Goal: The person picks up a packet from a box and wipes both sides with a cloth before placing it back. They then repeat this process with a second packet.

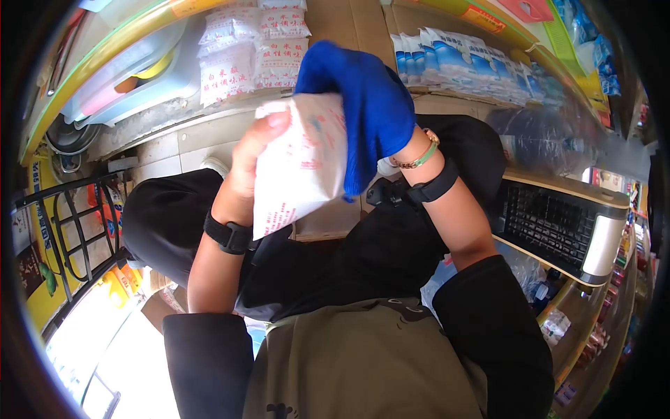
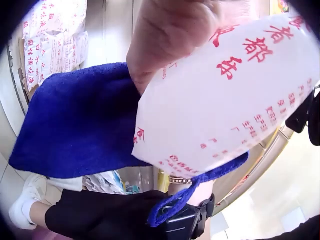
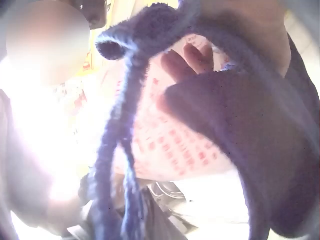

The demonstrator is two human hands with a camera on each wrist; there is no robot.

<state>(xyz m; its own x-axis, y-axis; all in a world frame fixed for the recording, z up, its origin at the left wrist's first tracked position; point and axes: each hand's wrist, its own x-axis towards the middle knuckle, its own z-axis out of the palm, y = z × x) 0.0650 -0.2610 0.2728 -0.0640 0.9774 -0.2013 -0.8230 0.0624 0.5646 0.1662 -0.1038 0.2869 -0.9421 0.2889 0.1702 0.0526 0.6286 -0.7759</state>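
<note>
A plump white plastic bag with red printing (image 1: 301,164) is held up in front of the body, tilted. My left hand (image 1: 252,150) grips its left side, with the thumb over the upper edge. In the left wrist view, the bag's printed face (image 2: 220,110) fills the right half, below that hand. A blue cloth (image 1: 380,98) drapes over my right hand and lies against the bag's right side. The right wrist view shows part of my right hand (image 3: 250,25) and fingers (image 3: 197,59) curled at the cloth beside the bag; the cloth hides the rest.
Similar white bags (image 1: 255,52) are stacked on the shelf ahead, left of blue-and-white packets (image 1: 464,56). Plastic-wrapped bottles (image 1: 541,140) and a black-fronted appliance (image 1: 551,223) stand at the right. A black wire rack (image 1: 77,230) is at the left. The person's knees are spread below the hands.
</note>
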